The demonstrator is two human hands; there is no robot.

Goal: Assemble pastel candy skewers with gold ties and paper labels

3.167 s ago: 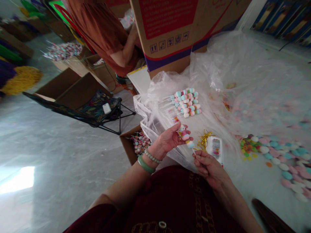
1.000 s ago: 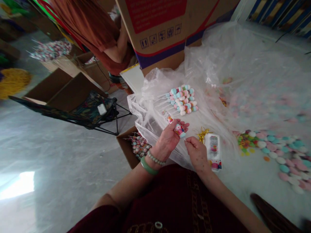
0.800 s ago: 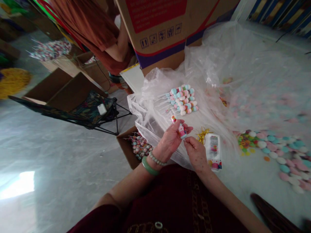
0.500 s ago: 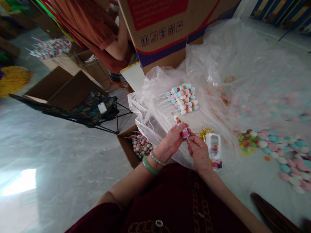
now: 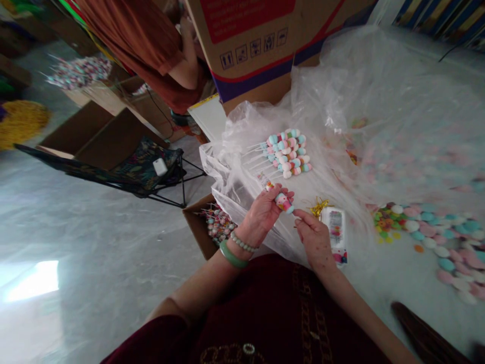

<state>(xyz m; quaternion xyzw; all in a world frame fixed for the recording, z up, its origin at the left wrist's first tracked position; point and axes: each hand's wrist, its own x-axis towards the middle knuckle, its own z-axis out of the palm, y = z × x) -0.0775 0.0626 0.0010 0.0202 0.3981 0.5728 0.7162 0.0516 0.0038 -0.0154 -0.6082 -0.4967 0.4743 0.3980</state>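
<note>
My left hand [image 5: 265, 210], wearing a bead bracelet and a green bangle, is closed around a marshmallow skewer [image 5: 284, 203] in a printed clear wrapper. My right hand [image 5: 315, 237] pinches at the lower end of this skewer; what lies between its fingertips is too small to make out. Beyond my hands, unwrapped marshmallow skewers [image 5: 288, 154] lie stacked with their white sticks pointing left. Gold twist ties [image 5: 319, 206] and a pack of printed wrappers [image 5: 336, 230] lie just right of my right hand.
Loose marshmallows [image 5: 428, 230] and gummy rings [image 5: 386, 220] spread over the table's right side, partly under plastic sheeting [image 5: 401, 101]. A box of wrapped skewers [image 5: 197, 230] stands below on the left, near a folding chair [image 5: 140, 177]. A co-worker [image 5: 151, 55] sits behind a large carton [image 5: 253, 50].
My right hand has shifted slightly right and down, away from my left palm. My left fingers have loosened and spread a little, and more of the wrapped skewer shows.
</note>
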